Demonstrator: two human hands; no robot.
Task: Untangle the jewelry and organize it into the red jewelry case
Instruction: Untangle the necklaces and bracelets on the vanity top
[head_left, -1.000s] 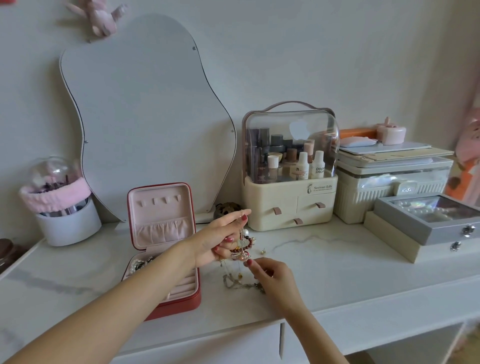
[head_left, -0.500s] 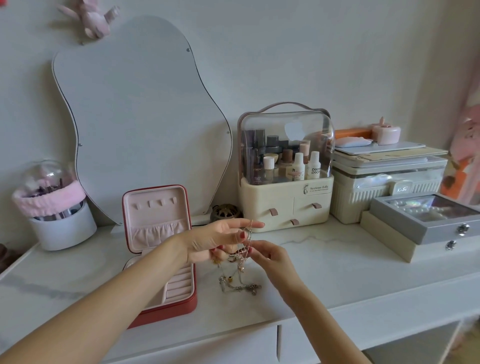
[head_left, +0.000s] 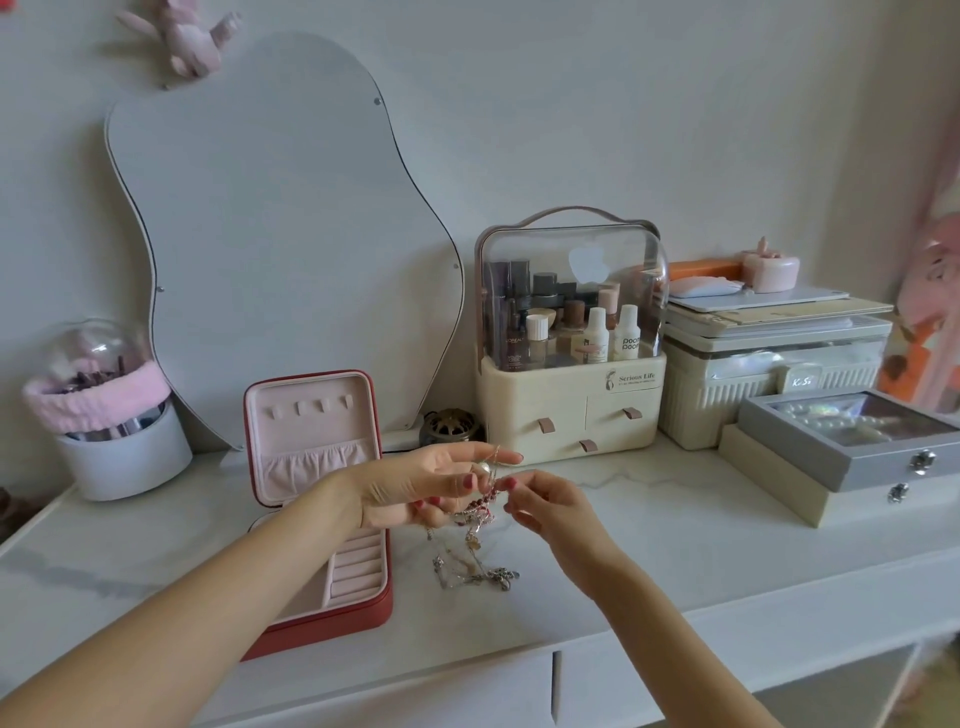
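Observation:
The red jewelry case (head_left: 311, 626) lies open on the white vanity top, its pink lid upright and its ring rolls showing beside my left forearm. My left hand (head_left: 415, 488) holds up a tangle of jewelry (head_left: 475, 545): thin chains, a pearl and dark red beads. The lower end of the tangle rests on the tabletop to the right of the case. My right hand (head_left: 545, 501) pinches a strand of the tangle just beside my left fingers.
A wavy mirror (head_left: 280, 234) leans on the wall behind the case. A brush holder (head_left: 114, 447) stands at the left; a cosmetics organizer (head_left: 571, 410), a ribbed storage box (head_left: 769, 384) and a grey glass-lid box (head_left: 852, 447) at the right. A small brass pot (head_left: 449, 426) sits behind my hands.
My right hand rose from the tabletop to the tangle near my left fingers. The tangle has been lifted a little, so more chain hangs.

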